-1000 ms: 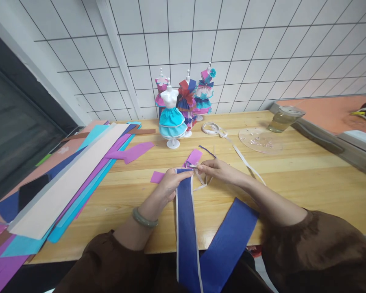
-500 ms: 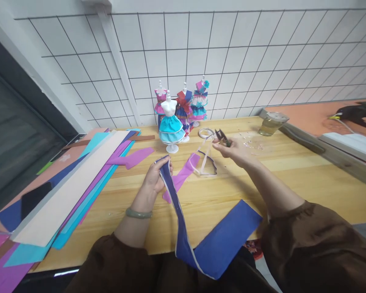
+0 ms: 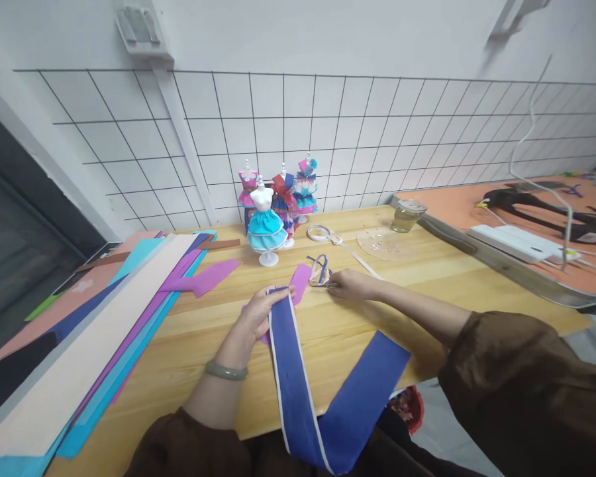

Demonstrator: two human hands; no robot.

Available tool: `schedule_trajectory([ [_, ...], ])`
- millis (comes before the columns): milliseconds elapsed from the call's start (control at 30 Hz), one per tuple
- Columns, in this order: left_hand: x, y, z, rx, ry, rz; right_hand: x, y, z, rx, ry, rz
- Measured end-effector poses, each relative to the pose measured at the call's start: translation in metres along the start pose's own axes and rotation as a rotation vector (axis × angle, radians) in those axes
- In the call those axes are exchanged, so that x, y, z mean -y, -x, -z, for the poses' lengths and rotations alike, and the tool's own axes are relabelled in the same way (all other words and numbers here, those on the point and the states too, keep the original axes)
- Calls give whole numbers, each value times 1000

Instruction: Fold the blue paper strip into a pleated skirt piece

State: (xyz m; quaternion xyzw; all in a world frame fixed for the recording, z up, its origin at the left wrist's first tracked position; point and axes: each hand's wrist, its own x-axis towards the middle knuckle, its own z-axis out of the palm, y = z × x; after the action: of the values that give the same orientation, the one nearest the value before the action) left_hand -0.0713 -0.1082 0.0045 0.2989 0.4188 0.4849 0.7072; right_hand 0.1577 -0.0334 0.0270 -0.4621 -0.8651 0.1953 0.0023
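Note:
My left hand (image 3: 259, 313) pinches the upper end of a long blue strip (image 3: 294, 384) with white edges, which hangs toward the table's front edge and folds back to the right. My right hand (image 3: 350, 285) is low over the table, closed on a small dark tool whose tip lies by curled white and blue trimmings (image 3: 320, 270). Purple fabric (image 3: 300, 281) lies between the hands, partly under the left one. Behind them stands a small white mannequin (image 3: 263, 199) in a turquoise tiered skirt.
Three other dressed mannequins (image 3: 306, 185) stand behind. Layered fabric sheets (image 3: 104, 324) cover the left side. A ribbon roll (image 3: 320, 232), a clear round sheet (image 3: 382, 245) and a glass jar (image 3: 407, 217) are at the back. On the right are a power strip (image 3: 511, 242) and cables.
My right hand has come down to the table with the tool and trimmings. The blue strip now turns its broad face up, still in my left hand. The view has tilted upward.

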Motion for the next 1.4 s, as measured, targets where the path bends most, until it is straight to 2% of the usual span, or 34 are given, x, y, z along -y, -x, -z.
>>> schedule_trajectory([
  [67, 0, -2, 2, -49, -25, -52, -13, -3, 14, -44, 4, -12],
  [133, -4, -4, 6, -127, -48, -110, -32, -7, 39, -127, 12, -65],
  [200, -10, -7, 11, -252, -70, -187, -55, -11, 71, -261, 27, -147],
  [333, -24, -13, 29, -526, -10, -431, -91, -18, 132, -504, 29, -288],
  [433, -33, -16, 44, -694, 86, -540, -100, -23, 165, -613, 16, -313],
  [500, -37, -16, 49, -745, 144, -558, -98, -26, 177, -628, -5, -300],
  [533, -38, -16, 49, -737, 161, -550, -96, -27, 178, -594, -25, -290],
  [600, -40, -13, 45, -652, 170, -494, -90, -26, 168, -391, -80, -277],
  [667, -40, -10, 39, -511, 154, -426, -84, -24, 143, -145, -48, -285],
  [733, -38, -6, 32, -370, 132, -389, -77, -20, 111, -87, -21, -285],
  [800, -36, -3, 27, -290, 122, -368, -72, -14, 80, -70, 6, -271],
  [900, -34, -1, 24, -288, 109, -339, -64, 2, 55, -35, 10, -216],
  [1067, -32, 1, 22, -287, 52, -314, -66, 37, 53, 57, -38, -139],
  [1167, -29, 2, 19, -240, 11, -273, -76, 45, 47, -39, 2, -237],
  [1267, -23, 2, 13, -145, -11, -229, -81, 41, 33, -125, 20, -302],
  [1400, -12, 3, 2, -29, -75, -126, -68, 36, 19, -175, -32, -286],
])
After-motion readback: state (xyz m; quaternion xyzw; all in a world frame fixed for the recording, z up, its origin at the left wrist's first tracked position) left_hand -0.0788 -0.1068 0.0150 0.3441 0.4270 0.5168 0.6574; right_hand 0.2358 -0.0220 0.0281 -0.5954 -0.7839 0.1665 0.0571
